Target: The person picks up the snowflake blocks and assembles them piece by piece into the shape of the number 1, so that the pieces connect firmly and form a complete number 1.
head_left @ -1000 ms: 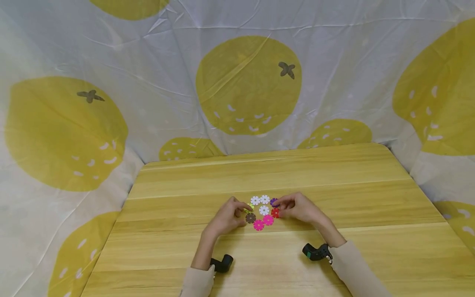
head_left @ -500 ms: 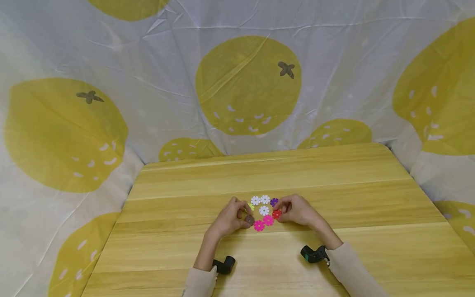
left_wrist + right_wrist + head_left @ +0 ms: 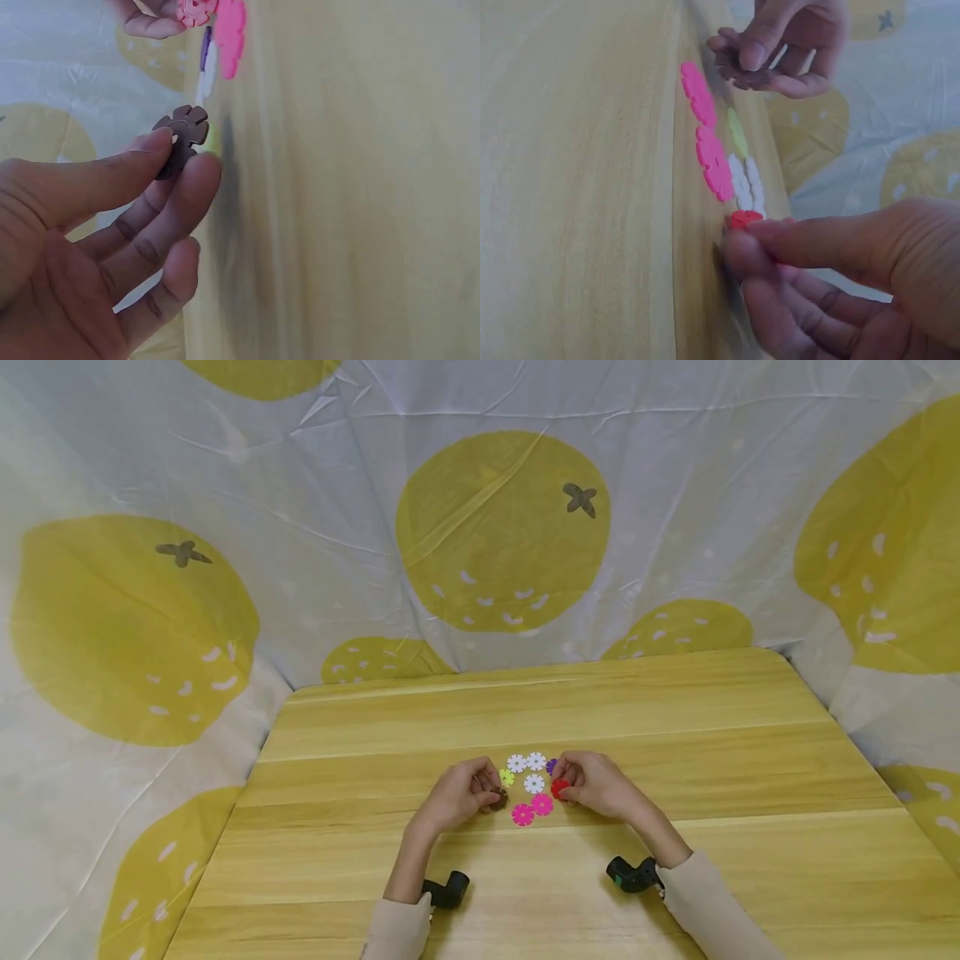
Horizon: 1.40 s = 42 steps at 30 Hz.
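Between thumb and fingers my left hand (image 3: 459, 795) pinches a brown notched disc (image 3: 184, 133), lifted off the table. My right hand (image 3: 597, 785) pinches a red notched disc (image 3: 559, 789) by its edge, its lower part covered by the fingers in the right wrist view. Two pink discs (image 3: 715, 163) lie on the table between the hands, at the near side. White discs (image 3: 534, 784) lie in the middle and at the far side. A yellow-green disc (image 3: 507, 777) lies beside the left fingers, and a purple disc (image 3: 551, 767) is partly hidden by the right hand.
The wooden table (image 3: 360, 735) reaches back to a hanging cloth (image 3: 300, 527) with a yellow lemon print. A black wrist device (image 3: 450, 890) sits by the left forearm, another black device (image 3: 632, 874) by the right.
The left hand has taken hold of the brown disc and raised it from the table, drawing it slightly left. The right hand has picked up the red disc. The other discs stay about where they were.
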Each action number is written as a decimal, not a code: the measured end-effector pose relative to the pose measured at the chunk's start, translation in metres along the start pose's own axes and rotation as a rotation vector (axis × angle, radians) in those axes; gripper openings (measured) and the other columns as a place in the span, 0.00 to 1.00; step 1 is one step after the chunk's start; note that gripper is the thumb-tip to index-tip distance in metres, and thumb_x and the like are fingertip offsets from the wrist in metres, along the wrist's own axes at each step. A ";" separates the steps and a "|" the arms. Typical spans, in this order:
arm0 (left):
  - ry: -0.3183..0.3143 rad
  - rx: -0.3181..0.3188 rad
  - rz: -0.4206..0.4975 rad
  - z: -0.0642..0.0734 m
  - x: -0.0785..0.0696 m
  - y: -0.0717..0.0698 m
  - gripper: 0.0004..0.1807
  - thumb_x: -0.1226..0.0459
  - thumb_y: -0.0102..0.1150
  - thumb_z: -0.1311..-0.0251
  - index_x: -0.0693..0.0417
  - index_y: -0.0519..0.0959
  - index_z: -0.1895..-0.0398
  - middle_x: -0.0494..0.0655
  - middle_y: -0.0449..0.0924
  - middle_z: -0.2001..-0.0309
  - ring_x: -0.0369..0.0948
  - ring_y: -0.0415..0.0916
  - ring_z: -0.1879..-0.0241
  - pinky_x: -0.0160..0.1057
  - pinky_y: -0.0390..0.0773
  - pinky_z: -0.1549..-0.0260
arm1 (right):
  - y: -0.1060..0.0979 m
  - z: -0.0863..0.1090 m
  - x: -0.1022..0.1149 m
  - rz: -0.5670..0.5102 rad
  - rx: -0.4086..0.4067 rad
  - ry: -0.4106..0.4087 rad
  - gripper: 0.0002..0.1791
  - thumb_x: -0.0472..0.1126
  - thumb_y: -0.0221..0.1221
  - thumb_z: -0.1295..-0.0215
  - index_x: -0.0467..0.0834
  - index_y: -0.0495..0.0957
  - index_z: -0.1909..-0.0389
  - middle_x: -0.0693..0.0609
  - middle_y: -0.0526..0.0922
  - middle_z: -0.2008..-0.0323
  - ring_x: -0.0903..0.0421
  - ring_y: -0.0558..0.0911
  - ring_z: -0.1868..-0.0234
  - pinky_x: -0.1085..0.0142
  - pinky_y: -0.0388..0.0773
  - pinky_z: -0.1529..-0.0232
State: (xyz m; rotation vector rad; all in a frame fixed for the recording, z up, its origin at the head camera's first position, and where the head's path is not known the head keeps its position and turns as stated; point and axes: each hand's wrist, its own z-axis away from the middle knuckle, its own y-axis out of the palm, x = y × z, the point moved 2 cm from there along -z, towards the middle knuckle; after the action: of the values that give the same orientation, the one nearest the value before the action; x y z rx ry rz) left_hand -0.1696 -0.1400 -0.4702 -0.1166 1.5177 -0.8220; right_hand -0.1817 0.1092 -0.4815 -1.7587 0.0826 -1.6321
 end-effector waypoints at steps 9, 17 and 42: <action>-0.006 0.005 0.253 -0.002 -0.004 -0.003 0.10 0.78 0.59 0.32 0.63 0.82 0.51 0.59 0.81 0.58 0.44 0.88 0.64 0.44 0.87 0.64 | 0.000 -0.001 -0.002 -0.310 0.058 -0.051 0.15 0.32 0.65 0.31 0.31 0.83 0.45 0.38 0.88 0.63 0.48 0.90 0.63 0.58 0.88 0.60; 0.037 0.021 0.406 -0.004 -0.008 -0.003 0.15 0.77 0.59 0.32 0.65 0.83 0.43 0.66 0.87 0.51 0.52 0.89 0.57 0.56 0.85 0.49 | 0.001 -0.002 0.005 -0.339 -0.004 -0.097 0.16 0.35 0.66 0.31 0.36 0.84 0.45 0.40 0.90 0.59 0.51 0.89 0.61 0.63 0.87 0.61; 0.126 -0.105 0.452 -0.005 -0.010 -0.002 0.09 0.69 0.67 0.35 0.65 0.88 0.55 0.60 0.87 0.55 0.46 0.87 0.58 0.50 0.86 0.52 | 0.003 -0.002 0.012 -0.527 -0.042 -0.079 0.16 0.34 0.66 0.31 0.35 0.83 0.44 0.34 0.89 0.58 0.44 0.91 0.60 0.46 0.86 0.53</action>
State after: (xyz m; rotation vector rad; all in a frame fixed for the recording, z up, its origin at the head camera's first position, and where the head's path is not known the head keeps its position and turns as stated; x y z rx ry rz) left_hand -0.1738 -0.1337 -0.4609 0.1996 1.6236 -0.3934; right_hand -0.1804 0.1001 -0.4732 -1.9855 -0.4197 -1.9249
